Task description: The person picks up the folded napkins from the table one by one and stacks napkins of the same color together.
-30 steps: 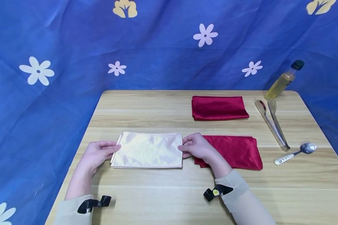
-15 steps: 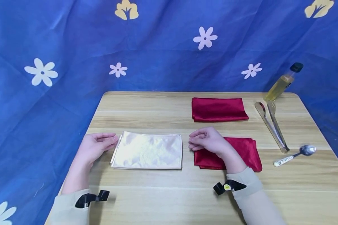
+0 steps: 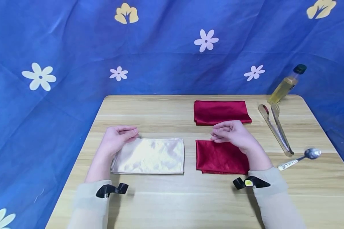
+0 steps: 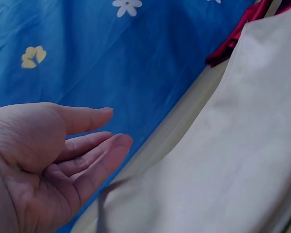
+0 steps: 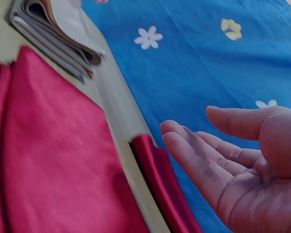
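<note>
A folded white satin cloth (image 3: 152, 157) lies flat at the left middle of the table. Over its far left corner hovers my left hand (image 3: 116, 140), thumb apart from the loosely bent fingers and nothing between them, as the left wrist view confirms. To the right lies a folded red satin cloth (image 3: 218, 157), partly covered from sight by my right arm. My right hand (image 3: 236, 135) hangs above that cloth's far edge, its fingers relaxed and holding nothing. Farther back is a second folded red cloth (image 3: 222, 111). The right wrist view shows the white cloth's stacked layers (image 5: 53, 41).
On the right of the wooden table (image 3: 160, 203) lie metal tongs (image 3: 276, 130) and a spoon (image 3: 288, 163) with a white patterned handle. A dark-capped bottle of yellow liquid (image 3: 283, 87) stands at the back right corner. A blue flowered curtain (image 3: 160, 47) hangs behind.
Both hands have let go of the white cloth's side edges. The left hand has moved right and away over its far corner; the right has moved right and away, above the red cloth.
</note>
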The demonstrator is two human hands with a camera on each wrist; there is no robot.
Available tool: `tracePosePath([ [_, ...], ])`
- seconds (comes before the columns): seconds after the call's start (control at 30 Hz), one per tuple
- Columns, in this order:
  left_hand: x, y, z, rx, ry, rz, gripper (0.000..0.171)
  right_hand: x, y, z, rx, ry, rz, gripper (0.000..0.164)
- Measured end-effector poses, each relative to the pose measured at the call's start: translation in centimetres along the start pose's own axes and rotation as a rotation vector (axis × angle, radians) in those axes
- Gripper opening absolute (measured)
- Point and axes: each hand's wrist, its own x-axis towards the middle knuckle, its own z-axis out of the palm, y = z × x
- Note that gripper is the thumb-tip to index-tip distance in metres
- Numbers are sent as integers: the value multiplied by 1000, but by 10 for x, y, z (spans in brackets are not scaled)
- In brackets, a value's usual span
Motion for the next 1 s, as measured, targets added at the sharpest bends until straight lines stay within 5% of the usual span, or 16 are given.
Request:
tracePosePath([
  [0.43,37,18,53,-107,-69,20,38,-9,-13,-68,-105,80,6,43],
  [0.8,77,22,105,-89,-122,1,36,-5,-8,-131,-84,141,69,35],
  [1.0,97,23,136,-114,-138,-8,35,6,-1,-155,-64,165,102,16],
])
